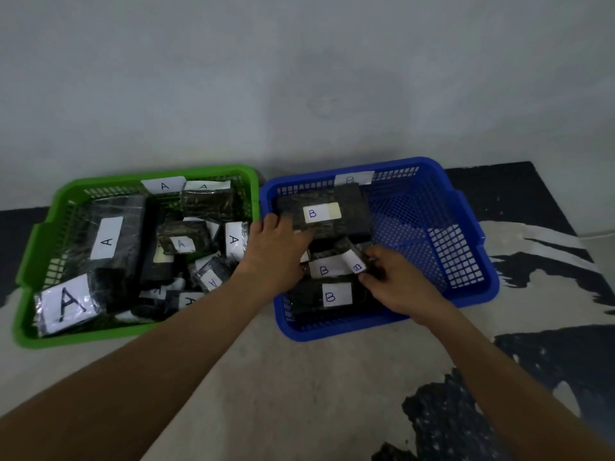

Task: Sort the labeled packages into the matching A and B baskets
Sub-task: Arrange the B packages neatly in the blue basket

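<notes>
Left hand (279, 251): arm extended into blue basket (332, 332), thumb and fingers holding large B package (332, 216) at its near-left edge. Right hand (396, 281): fingers curled, pinching small B package (357, 265).

Plain grey wall (299, 78), dim light, cream rug (293, 387) — black blotches

A white tag (164, 185) on the far rim of the green basket (30, 261) reads "A". Inside it, every label I can read says "A" in black: a big bold one on the near-left package (66, 302), and smaller ones on the long package (111, 234), the far package (208, 201) and the middle package (183, 241).

The blue basket (466, 294) has a rim tag (352, 179) showing a partly hidden "B". A blue "B" marks the top package (327, 216) that my left hand (279, 251) holds, the small package (356, 266) that my right hand (394, 281) pinches, and two lower labels (323, 270) (330, 296).
</notes>
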